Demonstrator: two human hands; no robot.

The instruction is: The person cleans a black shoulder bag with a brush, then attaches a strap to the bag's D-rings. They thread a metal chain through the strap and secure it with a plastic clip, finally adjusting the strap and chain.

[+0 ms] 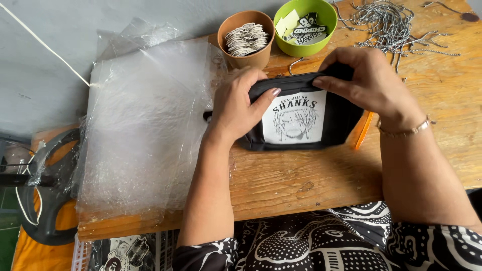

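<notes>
A small black pouch point(341, 118) with a white printed picture panel on its front lies on a wooden table point(311, 175). My left hand point(236, 103) grips the pouch's left end, thumb across its top edge. My right hand point(369, 78) pinches the top edge on the right side, a thin bracelet on its wrist. An orange strip point(362, 131) pokes out from under the pouch's right side.
A stack of clear plastic bags point(145, 125) covers the table's left part. Behind the pouch stand a brown cup of small white tags point(247, 39) and a green bowl of stickers point(305, 25). Several ball chains point(391, 25) lie at the back right.
</notes>
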